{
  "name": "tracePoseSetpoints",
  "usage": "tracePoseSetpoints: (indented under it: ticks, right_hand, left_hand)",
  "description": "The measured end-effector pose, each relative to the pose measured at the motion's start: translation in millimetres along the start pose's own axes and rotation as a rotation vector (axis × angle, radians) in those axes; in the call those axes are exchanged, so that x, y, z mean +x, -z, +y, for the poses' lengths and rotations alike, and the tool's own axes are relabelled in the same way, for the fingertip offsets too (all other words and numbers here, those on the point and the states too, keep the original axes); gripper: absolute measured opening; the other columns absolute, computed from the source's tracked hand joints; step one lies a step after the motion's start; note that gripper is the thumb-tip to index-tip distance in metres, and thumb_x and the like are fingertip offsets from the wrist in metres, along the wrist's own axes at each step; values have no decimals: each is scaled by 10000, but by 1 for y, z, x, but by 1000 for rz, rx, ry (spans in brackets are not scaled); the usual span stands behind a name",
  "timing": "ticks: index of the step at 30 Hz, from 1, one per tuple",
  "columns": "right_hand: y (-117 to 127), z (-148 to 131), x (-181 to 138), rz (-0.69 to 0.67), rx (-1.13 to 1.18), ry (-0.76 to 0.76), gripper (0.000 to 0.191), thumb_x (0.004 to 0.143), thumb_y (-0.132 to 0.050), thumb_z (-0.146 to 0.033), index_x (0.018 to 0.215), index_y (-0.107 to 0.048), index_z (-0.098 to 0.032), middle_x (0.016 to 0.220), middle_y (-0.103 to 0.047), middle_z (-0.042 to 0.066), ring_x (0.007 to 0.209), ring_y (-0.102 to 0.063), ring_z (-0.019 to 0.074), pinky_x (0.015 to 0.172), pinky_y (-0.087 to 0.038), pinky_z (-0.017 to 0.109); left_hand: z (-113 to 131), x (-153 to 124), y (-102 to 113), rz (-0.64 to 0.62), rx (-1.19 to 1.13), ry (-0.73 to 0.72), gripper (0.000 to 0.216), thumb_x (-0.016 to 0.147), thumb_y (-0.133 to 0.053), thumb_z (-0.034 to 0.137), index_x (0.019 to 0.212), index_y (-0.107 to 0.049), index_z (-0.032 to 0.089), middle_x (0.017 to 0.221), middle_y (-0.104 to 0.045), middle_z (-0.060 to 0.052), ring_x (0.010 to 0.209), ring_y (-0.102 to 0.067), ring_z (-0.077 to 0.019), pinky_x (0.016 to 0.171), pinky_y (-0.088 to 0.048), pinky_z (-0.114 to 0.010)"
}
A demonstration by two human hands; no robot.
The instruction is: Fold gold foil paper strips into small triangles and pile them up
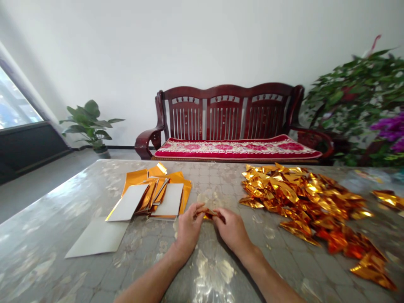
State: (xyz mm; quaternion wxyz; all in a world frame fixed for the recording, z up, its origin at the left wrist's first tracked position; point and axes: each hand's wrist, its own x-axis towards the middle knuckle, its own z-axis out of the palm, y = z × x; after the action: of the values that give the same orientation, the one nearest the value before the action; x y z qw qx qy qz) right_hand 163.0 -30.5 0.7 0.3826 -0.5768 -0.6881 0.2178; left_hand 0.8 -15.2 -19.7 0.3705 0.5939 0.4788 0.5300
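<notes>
foil (207, 216) pinched between left hand (188, 227) and right hand (232, 232).

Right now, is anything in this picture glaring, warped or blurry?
In the head view, the window is washed out, the glossy table cover shows bright glare, the gold foil pieces flash with highlights, the wide lens bows the wall and table edge, and the leafy plant at right looks soft.

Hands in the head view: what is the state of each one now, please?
Left hand: closed, pinching a gold foil piece.
Right hand: closed, pinching the same gold foil piece.
</notes>
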Motion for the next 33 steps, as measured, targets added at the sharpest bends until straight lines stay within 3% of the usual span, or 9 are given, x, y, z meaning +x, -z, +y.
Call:
tracePoseSetpoints:
  ticks: [4, 10, 16, 22, 33]
  right_hand:
    - [-7, 3, 3, 80, 125, -30, 260, 846, -511, -235, 936, -754, -217, 938, -755, 46, 898, -685, 200, 830, -484, 293]
    - [-13, -2, 5, 116, 133, -76, 250, 820, -528, -267, 885, -763, -213, 904, -756, 53, 865, -683, 211, 817, -484, 306]
    - [-13, -4, 6, 105, 206, -164, 264, 821, -541, -350, 852, -753, -196, 868, -761, 68, 814, -689, 228, 759, -492, 309]
    - [-15, -1, 8, 102, 241, -194, 313, 825, -539, -400, 832, -754, -173, 786, -753, 81, 726, -680, 231, 666, -485, 296]
    - [-15, -1, 12, 107, 244, -248, 312, 815, -525, -425, 753, -704, -177, 681, -721, 63, 621, -645, 211, 574, -456, 275]
  left_hand:
    - [1, 2, -1, 17, -51, 63, 191, 794, -640, 218, 980, -680, 198, 924, -757, -57, 879, -724, -206, 810, -560, -314]
    - [6, 10, 4, 102, 46, 104, 93, 720, -683, 260, 771, -661, 185, 805, -675, -14, 716, -683, -170, 684, -528, -268]
    - [5, 12, 5, 64, 37, 261, 155, 700, -679, 326, 736, -653, 178, 600, -640, 13, 584, -635, -162, 579, -463, -243]
    - [-3, 15, 5, 66, 75, 241, 190, 691, -678, 353, 725, -696, 167, 656, -659, -7, 581, -593, -143, 564, -454, -238]
    - [9, 14, 0, 6, -170, 362, 243, 635, -738, 359, 716, -659, 144, 558, -619, 20, 462, -502, -85, 467, -373, -183]
